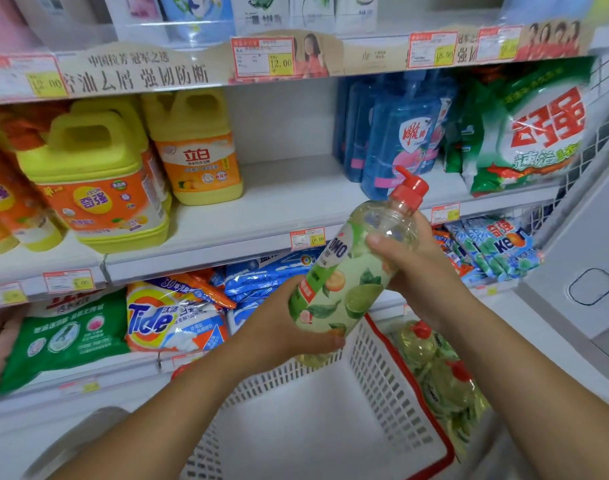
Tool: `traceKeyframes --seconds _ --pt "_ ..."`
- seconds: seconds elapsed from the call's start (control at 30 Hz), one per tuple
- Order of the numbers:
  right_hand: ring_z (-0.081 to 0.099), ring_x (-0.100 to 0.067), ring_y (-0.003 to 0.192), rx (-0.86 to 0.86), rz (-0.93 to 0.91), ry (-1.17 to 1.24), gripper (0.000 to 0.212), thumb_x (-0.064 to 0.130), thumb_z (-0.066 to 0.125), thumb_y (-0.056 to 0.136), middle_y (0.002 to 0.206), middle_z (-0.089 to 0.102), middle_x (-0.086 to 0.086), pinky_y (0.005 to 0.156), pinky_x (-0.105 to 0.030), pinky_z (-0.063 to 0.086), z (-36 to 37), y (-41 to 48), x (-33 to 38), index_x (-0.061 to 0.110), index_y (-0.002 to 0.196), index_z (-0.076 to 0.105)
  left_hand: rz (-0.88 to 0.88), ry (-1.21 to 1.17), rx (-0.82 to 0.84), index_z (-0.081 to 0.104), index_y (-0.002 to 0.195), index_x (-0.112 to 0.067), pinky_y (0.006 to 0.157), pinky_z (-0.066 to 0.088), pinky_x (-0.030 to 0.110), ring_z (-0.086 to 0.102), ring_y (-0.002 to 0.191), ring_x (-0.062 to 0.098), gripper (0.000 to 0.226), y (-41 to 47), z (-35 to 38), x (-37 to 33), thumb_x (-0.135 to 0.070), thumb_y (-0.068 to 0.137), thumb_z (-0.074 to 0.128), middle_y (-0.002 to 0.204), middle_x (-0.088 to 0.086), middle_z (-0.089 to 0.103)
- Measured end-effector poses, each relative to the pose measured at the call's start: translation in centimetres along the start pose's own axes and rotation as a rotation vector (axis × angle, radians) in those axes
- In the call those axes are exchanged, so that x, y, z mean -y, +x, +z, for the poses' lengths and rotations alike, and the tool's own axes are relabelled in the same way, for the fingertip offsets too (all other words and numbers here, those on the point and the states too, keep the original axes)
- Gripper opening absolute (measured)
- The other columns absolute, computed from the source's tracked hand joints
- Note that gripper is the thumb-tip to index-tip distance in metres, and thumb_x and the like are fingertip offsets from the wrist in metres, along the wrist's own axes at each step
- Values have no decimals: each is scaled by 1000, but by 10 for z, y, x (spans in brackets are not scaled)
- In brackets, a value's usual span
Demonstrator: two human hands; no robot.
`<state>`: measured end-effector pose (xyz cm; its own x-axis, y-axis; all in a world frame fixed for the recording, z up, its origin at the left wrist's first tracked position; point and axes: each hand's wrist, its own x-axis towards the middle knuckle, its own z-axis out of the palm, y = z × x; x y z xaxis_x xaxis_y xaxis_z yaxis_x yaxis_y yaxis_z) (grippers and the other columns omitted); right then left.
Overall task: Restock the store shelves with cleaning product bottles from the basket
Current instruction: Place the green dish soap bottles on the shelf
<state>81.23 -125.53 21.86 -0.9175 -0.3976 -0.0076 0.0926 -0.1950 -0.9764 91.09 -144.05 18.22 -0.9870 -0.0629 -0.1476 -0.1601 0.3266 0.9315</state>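
clear plastic bottle with pale green liquid and a red pump cap (351, 271) is tilted above the white perforated plastic basket with a red rim (375, 362). left hand (285, 323) cups the base and right hand (420, 268) wraps the shoulder, both grips clamped on it. it's not shelved yet. white middle shelf (289, 199) has a bare gap between the yellow handled jugs (91, 188) and the blue refill pouches (400, 140), with no matching bottle there, so most of the job looks left. count: one bottle in hand, at least two more red-capped bottles (438, 372) blurred just right of the basket rim, and at least three jugs.
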Motion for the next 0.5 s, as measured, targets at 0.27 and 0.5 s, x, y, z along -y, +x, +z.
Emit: traceKeyframes --seconds 0.27,0.5 --pt "75 -27 88 -134 5 17 80 23 88 60 109 73 -7 68 -38 58 0 -5 -9 29 131 53 -18 264 0 41 128 -55 95 52 34 57 112 1 98 0 -3 2 -71 42 85 124 -23 54" --pt "71 -30 98 33 82 166 83 24 86 63 115 71 -13 74 -39 60 1 0 -11 15 138 50 -144 23 217 59 116 -38 96 52 34 69 100 4 64 -1 -20 -13 -39 58 87 107 -17 73"
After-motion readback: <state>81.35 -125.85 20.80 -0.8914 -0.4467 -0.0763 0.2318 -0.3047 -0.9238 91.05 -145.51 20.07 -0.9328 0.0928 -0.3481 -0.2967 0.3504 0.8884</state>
